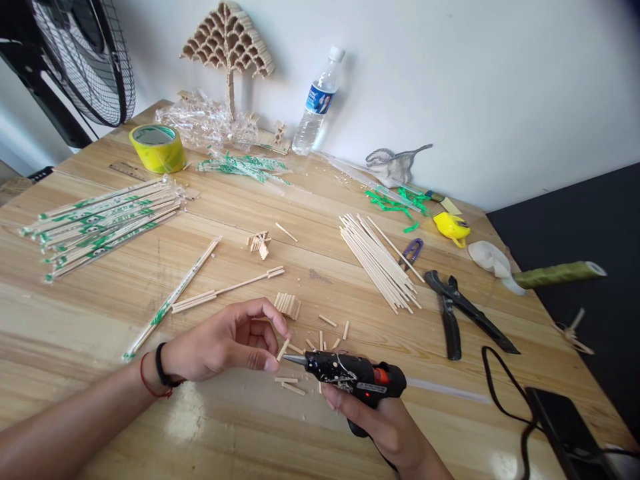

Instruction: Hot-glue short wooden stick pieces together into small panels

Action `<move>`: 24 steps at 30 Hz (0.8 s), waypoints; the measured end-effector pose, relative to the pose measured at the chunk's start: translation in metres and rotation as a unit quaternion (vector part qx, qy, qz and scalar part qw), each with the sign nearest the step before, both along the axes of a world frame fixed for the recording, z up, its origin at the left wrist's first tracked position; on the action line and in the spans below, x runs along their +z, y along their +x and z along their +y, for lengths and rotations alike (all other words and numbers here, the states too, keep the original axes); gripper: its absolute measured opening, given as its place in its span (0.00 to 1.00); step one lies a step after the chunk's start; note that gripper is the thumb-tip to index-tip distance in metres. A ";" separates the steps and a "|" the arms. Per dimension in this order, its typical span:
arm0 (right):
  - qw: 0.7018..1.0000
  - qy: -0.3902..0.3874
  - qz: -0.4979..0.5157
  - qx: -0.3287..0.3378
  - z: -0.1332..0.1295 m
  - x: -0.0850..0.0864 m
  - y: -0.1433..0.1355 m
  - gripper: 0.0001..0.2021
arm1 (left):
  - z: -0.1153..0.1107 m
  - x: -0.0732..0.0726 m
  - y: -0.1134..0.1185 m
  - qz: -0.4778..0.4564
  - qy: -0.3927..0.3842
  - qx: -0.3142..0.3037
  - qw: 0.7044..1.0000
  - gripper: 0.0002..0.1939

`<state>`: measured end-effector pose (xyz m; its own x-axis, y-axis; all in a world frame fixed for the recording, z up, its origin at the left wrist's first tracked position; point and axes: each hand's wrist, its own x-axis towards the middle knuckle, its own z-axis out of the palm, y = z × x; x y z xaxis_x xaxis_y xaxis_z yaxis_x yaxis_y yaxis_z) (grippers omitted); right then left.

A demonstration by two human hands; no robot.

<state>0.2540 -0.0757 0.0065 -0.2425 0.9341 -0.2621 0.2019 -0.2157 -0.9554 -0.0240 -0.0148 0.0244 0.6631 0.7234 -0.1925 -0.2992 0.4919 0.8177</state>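
Near right: person's right hand [383, 425] wrapped around handle of black glue gun [345, 373], nozzle pointing left. At nozzle tip: short wooden stick [283, 351], long axis slanting near-left to far-right, across nozzle's line; whether touching, cannot tell. Left hand [227, 340], from left, clamps stick between thumb at near end and index finger at far end. Farther: loose cut pieces [327, 321], small stick block [287, 305] on wooden table [225, 427].

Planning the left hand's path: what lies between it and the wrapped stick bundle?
In the head view, joined sticks, then a separate wrapped pack, lie between the left hand and the bundle.
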 end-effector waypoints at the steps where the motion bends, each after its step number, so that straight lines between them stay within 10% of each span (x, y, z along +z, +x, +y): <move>1: 1.000 0.001 -0.002 0.007 0.001 0.001 0.000 0.18 | 0.000 0.000 0.000 0.000 0.000 0.000 1.000 0.15; 24: 0.998 -0.027 0.040 0.045 0.009 0.015 -0.006 0.22 | -0.001 -0.002 -0.001 -0.003 0.005 -0.003 1.000 0.15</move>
